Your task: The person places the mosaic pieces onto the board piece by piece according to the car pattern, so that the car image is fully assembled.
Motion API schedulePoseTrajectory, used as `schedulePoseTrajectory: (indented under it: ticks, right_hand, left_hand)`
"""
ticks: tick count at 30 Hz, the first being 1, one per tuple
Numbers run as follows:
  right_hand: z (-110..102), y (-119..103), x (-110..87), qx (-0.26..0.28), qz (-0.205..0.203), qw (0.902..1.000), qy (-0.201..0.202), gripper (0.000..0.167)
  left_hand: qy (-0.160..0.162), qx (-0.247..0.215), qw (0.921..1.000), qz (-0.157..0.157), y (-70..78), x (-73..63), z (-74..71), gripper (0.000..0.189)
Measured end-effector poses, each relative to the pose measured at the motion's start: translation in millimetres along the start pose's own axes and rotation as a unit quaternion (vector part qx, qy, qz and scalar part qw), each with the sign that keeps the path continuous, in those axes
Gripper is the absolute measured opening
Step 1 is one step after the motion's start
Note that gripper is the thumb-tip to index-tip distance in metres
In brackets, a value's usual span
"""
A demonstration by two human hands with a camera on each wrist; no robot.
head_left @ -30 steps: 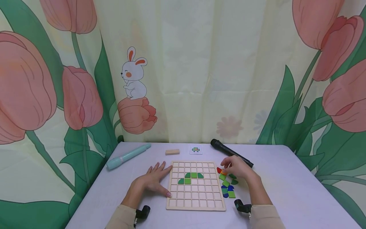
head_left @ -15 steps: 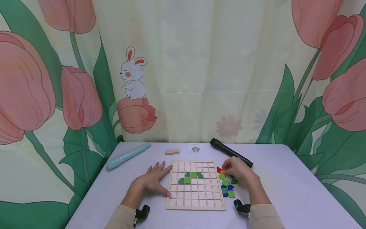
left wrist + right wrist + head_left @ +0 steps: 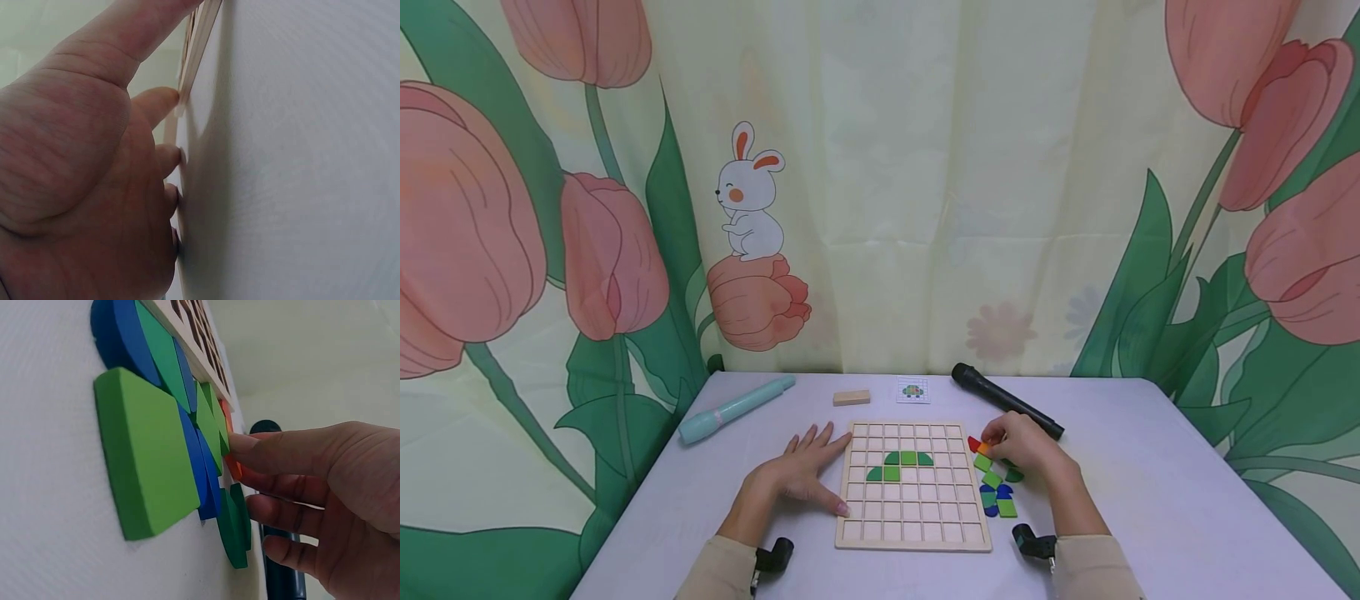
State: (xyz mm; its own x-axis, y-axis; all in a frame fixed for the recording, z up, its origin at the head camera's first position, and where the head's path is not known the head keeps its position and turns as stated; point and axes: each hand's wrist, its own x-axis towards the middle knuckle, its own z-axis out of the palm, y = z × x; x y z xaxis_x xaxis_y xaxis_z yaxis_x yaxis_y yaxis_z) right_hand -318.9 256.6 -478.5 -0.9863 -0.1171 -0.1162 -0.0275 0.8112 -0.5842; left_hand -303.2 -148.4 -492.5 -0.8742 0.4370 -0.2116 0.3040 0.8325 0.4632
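Note:
A wooden grid board (image 3: 912, 527) lies on the table, with several green pieces (image 3: 908, 458) set in its upper cells. My left hand (image 3: 805, 471) rests with spread fingers at the board's left side; its thumb and index finger touch the frame. To the right of the board, my right hand (image 3: 1028, 442) pinches an orange block (image 3: 233, 466) between thumb and index finger, low among the loose pieces. A red piece (image 3: 973, 444) sits just beside it. Nearer me are light green squares (image 3: 147, 453), blue pieces (image 3: 122, 337) and dark green rounded pieces (image 3: 233, 528).
A small pattern card (image 3: 913, 391) and a plain wooden block (image 3: 852, 398) lie behind the board. A black microphone (image 3: 1007, 402) is behind my right hand. At the back left lies a pale teal tube (image 3: 737, 410). A printed curtain (image 3: 895, 183) hangs behind the table.
My right hand's fingers have closed together and come down slightly onto the orange block. The left hand and the board look unchanged.

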Motion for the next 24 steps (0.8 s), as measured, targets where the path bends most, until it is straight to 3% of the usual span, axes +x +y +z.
schedulePoseTrajectory:
  ticks: [20,24]
  right_hand:
    - [-1.2,-0.2,0.7,0.016,-0.024,0.9996,0.002,0.015]
    - [-3.8,-4.3,-1.3,0.042,-0.024,0.9988,0.003,0.011]
  left_hand:
    - [0.000,-0.005,1.0000,-0.001,0.3,-0.2,0.2,0.125]
    - [0.001,-0.001,1.0000,0.002,0.3,-0.8,-0.2,0.125]
